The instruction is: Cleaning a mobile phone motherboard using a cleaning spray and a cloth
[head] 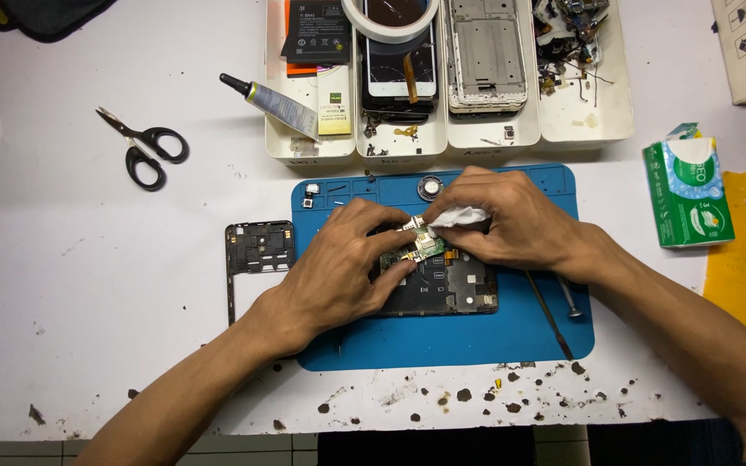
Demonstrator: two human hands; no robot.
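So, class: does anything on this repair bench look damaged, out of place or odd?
Yes. The white table has chipped, dark-pitted paint along its near edge. A glue tube hangs askew over the tray rim. The phone lies opened on the blue mat.

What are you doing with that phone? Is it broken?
A person has an opened phone lying on a blue mat. The left hand steadies a small green circuit board on it, and the right hand presses a bit of white tissue against the board. A black frame piece lies left of the mat, with scissors and a glue tube further up. White trays of phone parts sit behind, and a tissue pack is on the right.
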